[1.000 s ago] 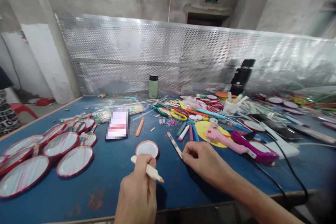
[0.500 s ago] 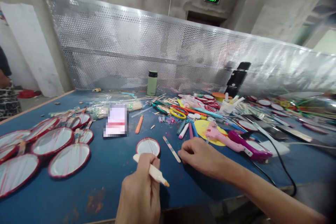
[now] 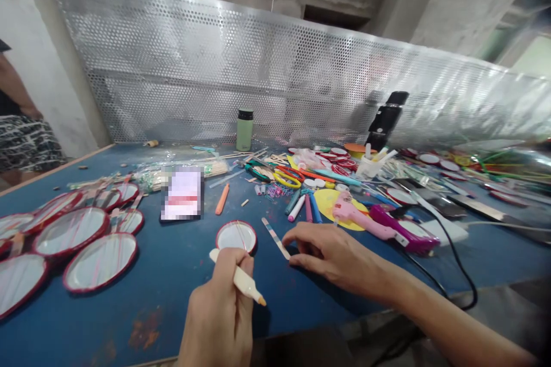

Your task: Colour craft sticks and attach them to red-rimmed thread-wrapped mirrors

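My left hand [image 3: 219,312] is closed round a cream marker [image 3: 238,278] with an orange tip pointing right and down. Just beyond it lies a small round red-rimmed disc [image 3: 236,236] on the blue table [image 3: 172,275]. My right hand [image 3: 329,255] rests on the table with its fingers curled, the fingertips at the near end of a striped wooden stick [image 3: 275,237]. Whether they pinch the stick I cannot tell.
Several larger red-rimmed discs [image 3: 73,241] lie at the left. A phone [image 3: 182,194], an orange marker [image 3: 222,199], scissors [image 3: 284,178], pens, a pink glue gun [image 3: 361,219] with a black cable [image 3: 447,275] and a green bottle [image 3: 244,129] lie beyond. A person [image 3: 21,120] stands far left.
The view has shifted, so everything sits slightly lower left. My right hand's fingers have stretched out a little along the stick's near end. The left hand keeps the marker.
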Tool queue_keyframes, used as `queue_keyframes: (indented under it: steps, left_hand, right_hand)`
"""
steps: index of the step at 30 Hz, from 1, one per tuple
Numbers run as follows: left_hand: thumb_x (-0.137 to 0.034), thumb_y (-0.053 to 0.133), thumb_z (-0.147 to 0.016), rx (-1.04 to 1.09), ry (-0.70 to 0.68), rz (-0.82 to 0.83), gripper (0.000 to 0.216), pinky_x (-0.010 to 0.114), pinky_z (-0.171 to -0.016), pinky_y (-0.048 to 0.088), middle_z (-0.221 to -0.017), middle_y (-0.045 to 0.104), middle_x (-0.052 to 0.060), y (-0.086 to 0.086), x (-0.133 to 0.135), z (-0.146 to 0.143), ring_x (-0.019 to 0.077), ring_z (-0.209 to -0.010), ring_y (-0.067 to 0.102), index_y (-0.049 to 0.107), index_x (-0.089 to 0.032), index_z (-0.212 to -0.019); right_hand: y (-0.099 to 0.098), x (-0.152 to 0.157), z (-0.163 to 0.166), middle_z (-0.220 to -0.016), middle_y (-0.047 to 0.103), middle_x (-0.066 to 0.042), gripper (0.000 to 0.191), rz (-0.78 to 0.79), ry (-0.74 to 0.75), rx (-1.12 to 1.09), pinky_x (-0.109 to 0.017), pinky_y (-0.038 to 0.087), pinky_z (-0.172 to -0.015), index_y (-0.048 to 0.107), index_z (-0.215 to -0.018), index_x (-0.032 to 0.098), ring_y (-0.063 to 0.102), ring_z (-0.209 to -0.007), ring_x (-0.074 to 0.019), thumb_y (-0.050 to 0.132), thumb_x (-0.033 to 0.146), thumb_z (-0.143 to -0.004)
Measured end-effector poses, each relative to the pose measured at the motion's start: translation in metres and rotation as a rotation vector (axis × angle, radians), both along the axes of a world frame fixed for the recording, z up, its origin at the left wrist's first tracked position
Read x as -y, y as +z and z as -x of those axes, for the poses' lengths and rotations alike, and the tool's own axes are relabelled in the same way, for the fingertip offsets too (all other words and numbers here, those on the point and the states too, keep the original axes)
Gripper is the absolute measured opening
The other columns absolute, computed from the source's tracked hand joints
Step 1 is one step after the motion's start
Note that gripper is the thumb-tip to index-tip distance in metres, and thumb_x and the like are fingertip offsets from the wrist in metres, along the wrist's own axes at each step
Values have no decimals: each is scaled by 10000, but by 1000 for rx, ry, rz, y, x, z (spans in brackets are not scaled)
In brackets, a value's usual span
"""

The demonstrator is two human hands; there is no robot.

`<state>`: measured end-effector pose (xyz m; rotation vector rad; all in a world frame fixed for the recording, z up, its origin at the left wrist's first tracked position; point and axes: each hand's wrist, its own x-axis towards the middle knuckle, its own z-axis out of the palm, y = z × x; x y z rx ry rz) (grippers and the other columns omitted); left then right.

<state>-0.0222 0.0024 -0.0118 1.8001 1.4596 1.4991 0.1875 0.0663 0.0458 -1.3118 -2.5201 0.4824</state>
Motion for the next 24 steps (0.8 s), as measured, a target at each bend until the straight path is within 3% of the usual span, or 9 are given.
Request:
queue_keyframes:
  steps: [8,19,24]
  left_hand:
    - [-365,399,-998,21,16,39,200,208,-408,276,-495,384,-114,0,1,-2,109,-377,371,532,-255,-897]
    - [-381,389,-1004,40,-3,76,211,205,-414,282,-507,365,-110,-2,1,-2,112,-386,362,536,-251,-925]
    - [-394,398,-1003,48,26,91,226,203,-416,288,-501,413,-101,0,3,-3,109,-399,418,537,-252,-896]
  right_hand:
    - [-4,1,7,-817,643,37,90,-33,-36,-9,-237,375,-658,664,-969,235,569,-717,-123,656,312,-925]
    - [-12,-8,12,-721,620,55,144,-112,-46,36,-244,349,-612,652,-969,244,573,-655,-129,663,380,-923]
    - [-13,2,5,-924,650,-44,190,-328,68,-7,-279,427,-715,646,-1030,182,612,-808,-165,468,247,-1022]
